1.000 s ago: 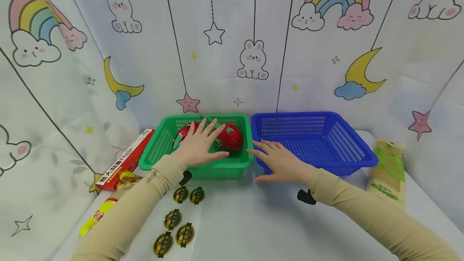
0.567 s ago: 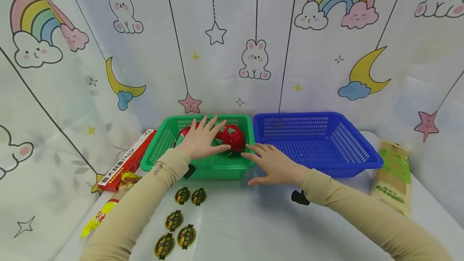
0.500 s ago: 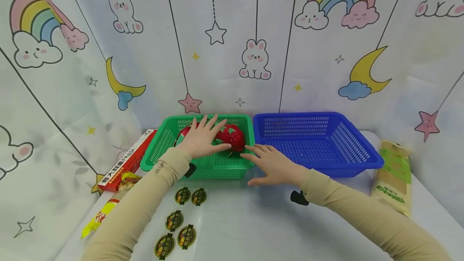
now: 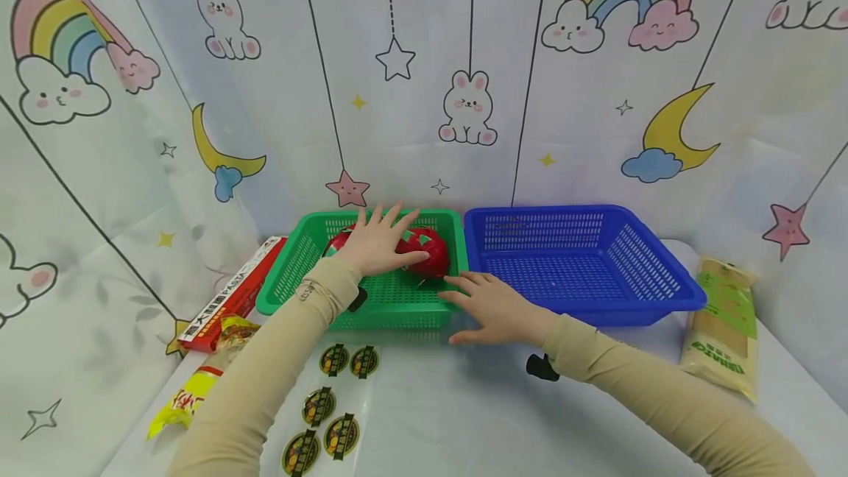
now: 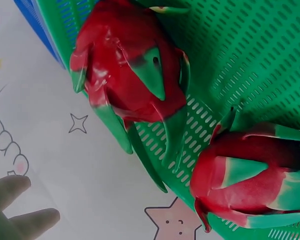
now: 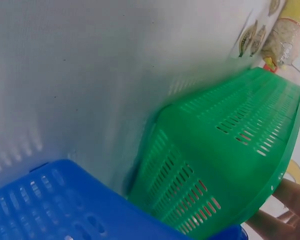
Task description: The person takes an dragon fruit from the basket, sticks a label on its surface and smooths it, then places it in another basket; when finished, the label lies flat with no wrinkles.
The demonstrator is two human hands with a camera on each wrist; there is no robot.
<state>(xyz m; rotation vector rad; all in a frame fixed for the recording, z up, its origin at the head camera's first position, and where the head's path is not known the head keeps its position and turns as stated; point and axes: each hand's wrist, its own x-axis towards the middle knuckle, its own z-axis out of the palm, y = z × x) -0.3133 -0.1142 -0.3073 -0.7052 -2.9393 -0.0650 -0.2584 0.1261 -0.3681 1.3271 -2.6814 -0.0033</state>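
Note:
Two red dragon fruits with green scales lie in the green basket (image 4: 391,309). One dragon fruit (image 4: 433,252) shows to the right of my left hand (image 4: 382,244); that hand largely covers the other in the head view. The left wrist view has both, the nearer dragon fruit (image 5: 125,65) and a second dragon fruit (image 5: 250,175). With fingers spread, the left hand hovers over them and holds nothing. My right hand (image 4: 500,309) is also spread, at the basket's right front corner. Its fingertips (image 6: 290,195) appear beside the green rim in the right wrist view; contact is unclear.
A blue basket (image 4: 636,263) stands right of the green one. A red pasta box (image 4: 241,291) and a yellow-ended bag (image 4: 199,389) lie at left, with a sheet of round stickers (image 4: 319,407) in front. A green-and-beige bag (image 4: 722,330) is at right.
My left hand has shifted right and slightly farther away over the dragon fruits. The right hand has drifted a little left, toward the green basket's corner. The head view has moved slightly.

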